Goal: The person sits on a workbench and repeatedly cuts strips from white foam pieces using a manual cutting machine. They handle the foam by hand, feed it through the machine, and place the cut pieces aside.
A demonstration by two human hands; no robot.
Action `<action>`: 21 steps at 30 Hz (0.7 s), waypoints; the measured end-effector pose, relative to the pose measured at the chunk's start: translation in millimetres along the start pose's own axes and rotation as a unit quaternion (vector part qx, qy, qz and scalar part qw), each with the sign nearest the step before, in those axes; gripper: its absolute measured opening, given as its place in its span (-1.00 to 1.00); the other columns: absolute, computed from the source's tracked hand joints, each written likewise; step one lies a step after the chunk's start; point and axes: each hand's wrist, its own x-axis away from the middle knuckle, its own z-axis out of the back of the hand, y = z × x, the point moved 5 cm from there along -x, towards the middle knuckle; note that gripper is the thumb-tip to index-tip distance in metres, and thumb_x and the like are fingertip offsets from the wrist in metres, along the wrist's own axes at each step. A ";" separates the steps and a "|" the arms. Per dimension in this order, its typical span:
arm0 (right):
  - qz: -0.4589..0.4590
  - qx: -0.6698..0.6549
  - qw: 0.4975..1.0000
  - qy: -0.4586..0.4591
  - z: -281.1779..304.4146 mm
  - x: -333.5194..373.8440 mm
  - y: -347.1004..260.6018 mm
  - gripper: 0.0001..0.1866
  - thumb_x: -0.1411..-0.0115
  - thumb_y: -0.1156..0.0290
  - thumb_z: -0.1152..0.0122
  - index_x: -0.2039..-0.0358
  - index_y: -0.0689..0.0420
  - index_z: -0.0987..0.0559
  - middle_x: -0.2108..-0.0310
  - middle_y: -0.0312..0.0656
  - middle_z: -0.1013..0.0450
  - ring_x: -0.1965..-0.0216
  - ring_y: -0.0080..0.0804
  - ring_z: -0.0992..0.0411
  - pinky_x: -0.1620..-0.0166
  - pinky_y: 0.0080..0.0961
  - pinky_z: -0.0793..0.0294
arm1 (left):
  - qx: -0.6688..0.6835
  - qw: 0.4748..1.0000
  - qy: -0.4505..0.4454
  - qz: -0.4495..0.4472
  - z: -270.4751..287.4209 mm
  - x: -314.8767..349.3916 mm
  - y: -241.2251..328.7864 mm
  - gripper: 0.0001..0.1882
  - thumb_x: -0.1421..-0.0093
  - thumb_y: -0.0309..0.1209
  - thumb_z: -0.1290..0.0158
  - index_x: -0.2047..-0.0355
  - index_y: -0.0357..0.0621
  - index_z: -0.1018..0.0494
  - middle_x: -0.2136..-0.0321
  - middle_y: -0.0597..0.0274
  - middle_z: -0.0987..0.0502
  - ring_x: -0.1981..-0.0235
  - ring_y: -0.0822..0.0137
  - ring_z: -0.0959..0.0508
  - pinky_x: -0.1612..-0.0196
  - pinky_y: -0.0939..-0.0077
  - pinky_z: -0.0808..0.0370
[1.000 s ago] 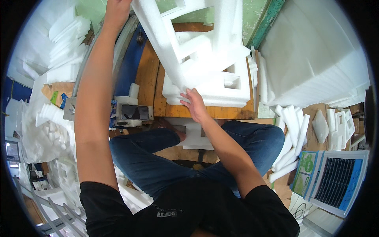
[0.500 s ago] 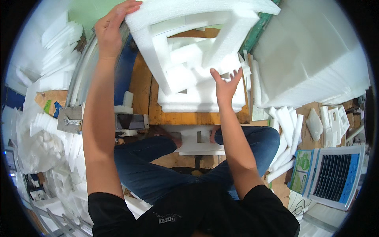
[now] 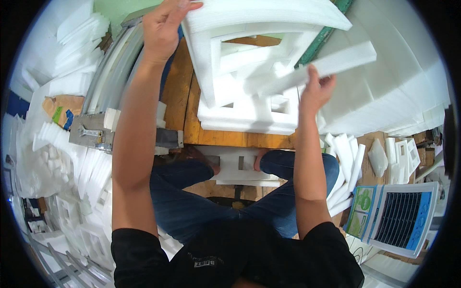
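My left hand [image 3: 165, 31] is closed on the upper left corner of a white foam frame [image 3: 201, 60], which stands tilted on the bench. In my right hand [image 3: 317, 91] is a long white foam strip [image 3: 343, 60], pinched between thumb and fingers. It slants up to the right across the frame's lower right side; its lower end is blurred. Beneath the frame lies a thick white foam base [image 3: 247, 122] with rectangular cutouts. A wooden bench top [image 3: 189, 125] carries both pieces.
Tall white foam sheets [image 3: 384, 81] stand on the right. Foam offcuts [image 3: 345, 158] and a box with a dark grille picture [image 3: 394, 216] lie below them. A wrench [image 3: 91, 132] rests on a metal block at left, near stacked foam pieces [image 3: 79, 53]. Under the bench is another foam piece [image 3: 230, 161].
My right hand was open beside the frame and now grips the foam strip, higher and further right. My left hand has stayed at the frame's corner. The whole view has shifted slightly.
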 end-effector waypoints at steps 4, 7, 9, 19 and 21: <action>-0.270 0.002 0.963 0.015 41.6 17.4 81.6 0.05 -0.06 0.08 -0.59 -0.34 0.41 -0.19 -0.15 0.20 -0.36 -0.04 -0.07 -0.51 0.12 -0.23 -0.69 | -0.005 0.999 0.037 0.026 -4.3 2.2 -7.4 -0.60 -0.43 -0.23 -0.03 0.21 -0.39 -0.66 0.18 0.08 -0.71 -0.05 0.18 -0.58 -0.17 0.29 -0.44; -0.345 0.131 0.929 0.016 41.9 54.3 105.4 0.21 -0.05 0.03 -0.59 -0.39 0.44 0.01 -0.24 0.25 -0.29 -0.12 0.03 -0.48 0.17 -0.10 -0.77 | -0.012 0.997 0.047 0.052 -4.3 1.3 -4.8 -0.61 -0.42 -0.26 -0.03 0.24 -0.40 -0.68 0.18 0.04 -0.72 -0.09 0.14 -0.57 -0.19 0.27 -0.42; -0.325 0.156 0.931 -0.052 31.8 65.3 111.3 0.27 -0.03 0.02 -0.60 -0.43 0.38 0.09 -0.28 0.29 -0.25 -0.13 0.03 -0.48 0.24 -0.16 -0.79 | -0.025 0.998 0.039 0.050 -3.3 1.7 -2.9 -0.61 -0.42 -0.26 -0.03 0.24 -0.39 -0.68 0.20 0.05 -0.72 -0.09 0.15 -0.57 -0.20 0.27 -0.42; -0.009 0.421 0.897 -0.139 -6.9 45.0 77.3 -0.16 -0.09 0.14 -0.53 -0.28 0.29 -0.40 0.00 0.13 -0.46 0.11 -0.09 -0.54 0.12 -0.28 -0.62 | -0.015 1.000 -0.005 0.009 -7.7 -1.2 -8.6 -0.50 -0.51 -0.22 0.19 0.14 -0.34 -0.69 0.06 0.05 -0.70 -0.23 0.08 -0.48 -0.37 0.13 -0.29; 0.149 0.241 0.950 -0.129 -37.5 45.4 -35.1 -0.49 -0.18 0.22 -0.45 -0.06 0.24 -0.59 0.16 0.01 -0.51 0.20 -0.13 -0.51 0.00 -0.30 -0.49 | -0.032 0.999 -0.011 -0.018 2.3 2.4 -5.9 -0.44 -0.53 -0.19 0.25 0.18 -0.34 -0.69 0.05 0.03 -0.69 -0.24 0.05 -0.47 -0.38 0.11 -0.27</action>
